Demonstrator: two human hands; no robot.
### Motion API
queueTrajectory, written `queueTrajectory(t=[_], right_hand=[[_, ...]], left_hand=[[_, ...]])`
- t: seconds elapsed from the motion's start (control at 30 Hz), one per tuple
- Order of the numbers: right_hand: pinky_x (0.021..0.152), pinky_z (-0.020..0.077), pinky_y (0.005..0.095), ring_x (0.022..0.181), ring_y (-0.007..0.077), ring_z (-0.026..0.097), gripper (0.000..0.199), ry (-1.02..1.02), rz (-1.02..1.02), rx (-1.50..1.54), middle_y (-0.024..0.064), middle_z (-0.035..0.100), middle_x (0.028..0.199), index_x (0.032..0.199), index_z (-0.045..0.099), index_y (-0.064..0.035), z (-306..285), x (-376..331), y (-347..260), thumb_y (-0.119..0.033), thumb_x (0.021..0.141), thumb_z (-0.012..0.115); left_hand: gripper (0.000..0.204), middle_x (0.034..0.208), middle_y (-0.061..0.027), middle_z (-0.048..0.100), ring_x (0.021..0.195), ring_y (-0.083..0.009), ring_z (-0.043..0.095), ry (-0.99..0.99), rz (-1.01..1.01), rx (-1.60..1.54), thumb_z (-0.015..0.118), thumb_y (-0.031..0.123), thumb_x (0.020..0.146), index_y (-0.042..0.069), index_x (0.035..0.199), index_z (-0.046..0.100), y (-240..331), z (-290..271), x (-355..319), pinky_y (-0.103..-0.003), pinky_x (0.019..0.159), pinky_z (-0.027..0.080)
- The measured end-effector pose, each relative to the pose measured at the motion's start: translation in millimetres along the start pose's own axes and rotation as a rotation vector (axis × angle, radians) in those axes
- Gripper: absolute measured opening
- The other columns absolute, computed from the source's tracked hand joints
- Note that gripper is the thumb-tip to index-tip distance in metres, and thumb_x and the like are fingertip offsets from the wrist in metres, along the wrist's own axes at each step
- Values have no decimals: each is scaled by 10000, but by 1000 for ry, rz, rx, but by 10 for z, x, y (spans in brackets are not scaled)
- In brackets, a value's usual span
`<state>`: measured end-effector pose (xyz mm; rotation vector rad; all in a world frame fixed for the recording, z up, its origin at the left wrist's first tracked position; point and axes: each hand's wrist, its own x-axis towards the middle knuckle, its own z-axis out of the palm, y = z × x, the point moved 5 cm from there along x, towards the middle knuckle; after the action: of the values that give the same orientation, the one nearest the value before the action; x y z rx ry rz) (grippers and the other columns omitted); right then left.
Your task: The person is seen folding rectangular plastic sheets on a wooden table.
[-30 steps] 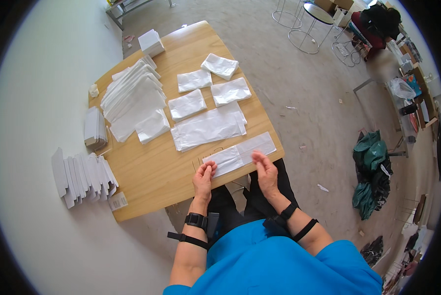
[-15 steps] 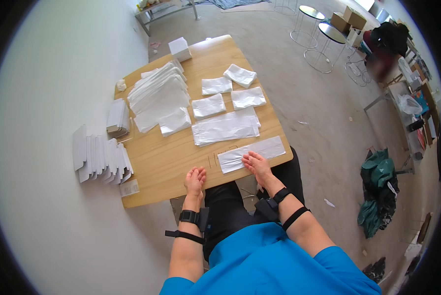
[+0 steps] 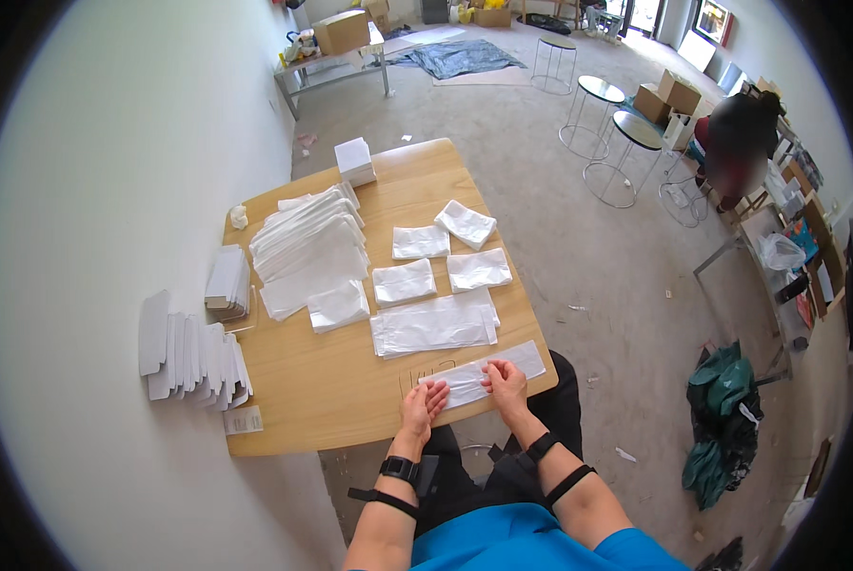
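A long, thin white strip, flat and slightly creased like a paper or plastic sleeve, lies along the table's near right edge. My left hand is at the strip's left end, fingers stretched and palm turned inward, holding nothing. Over the strip's middle is my right hand, its fingers curled together; whether they pinch the strip is hidden. Just beyond lies a layered stack of similar white strips. Farther back are several folded white bundles, with another white bundle to their left.
A fanned pile of white sheets covers the table's left side. White card boxes and upright white cards stand by the wall. A white block sits at the far edge. A person is at the right, near round-topped stools.
My left hand has moved right, from the bare wood to the strip's left end. My right hand's fingers have curled together over the strip. The view has tilted up, showing more room.
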<state>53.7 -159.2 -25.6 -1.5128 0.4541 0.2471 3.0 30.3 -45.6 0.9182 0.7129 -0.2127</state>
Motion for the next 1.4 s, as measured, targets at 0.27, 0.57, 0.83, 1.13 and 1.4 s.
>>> queueTrajectory(t=[0.27, 0.57, 0.83, 1.13, 1.4], right_hand=[[670, 484, 393, 764, 289, 603, 142, -99, -628, -536, 110, 616, 795, 813, 630, -30, 1057, 420, -925, -131, 755, 713], [588, 475, 305, 635, 196, 578, 110, -145, -597, -574, 97, 581, 733, 780, 641, -27, 1252, 795, -550, -55, 724, 732], [577, 472, 303, 621, 198, 579, 88, -152, -620, -517, 102, 581, 722, 774, 634, -23, 1171, 834, -565, -57, 751, 713], [746, 495, 337, 944, 273, 596, 317, 89, -710, -319, 157, 586, 1064, 1051, 593, -21, 969, -41, -1068, -112, 776, 721], [1129, 199, 399, 1379, 314, 245, 928, 98, -208, 374, 222, 227, 1483, 1464, 139, 1, 718, -146, -861, -398, 836, 694]], left_hand=[[262, 1085, -99, 635, 940, -199, 646, 4, 82, -87, 476, 257, 990, 67, 1153, 552, 266, -79, -172, -337, 842, 519], [223, 932, -25, 649, 750, -82, 599, 160, 326, 201, 514, 225, 981, 50, 1086, 604, 915, -402, -88, -227, 699, 487], [331, 810, -64, 605, 718, -187, 593, 413, 473, 1008, 657, 313, 848, 13, 986, 644, 1460, 148, 641, -322, 651, 462], [189, 826, -57, 589, 735, -148, 550, 151, 816, 939, 604, 207, 897, 19, 884, 593, 1816, 747, 49, -305, 668, 443], [149, 866, 43, 546, 770, -28, 458, -215, 745, 805, 500, 174, 989, 32, 1014, 539, 2472, 1176, -1248, -193, 678, 389]])
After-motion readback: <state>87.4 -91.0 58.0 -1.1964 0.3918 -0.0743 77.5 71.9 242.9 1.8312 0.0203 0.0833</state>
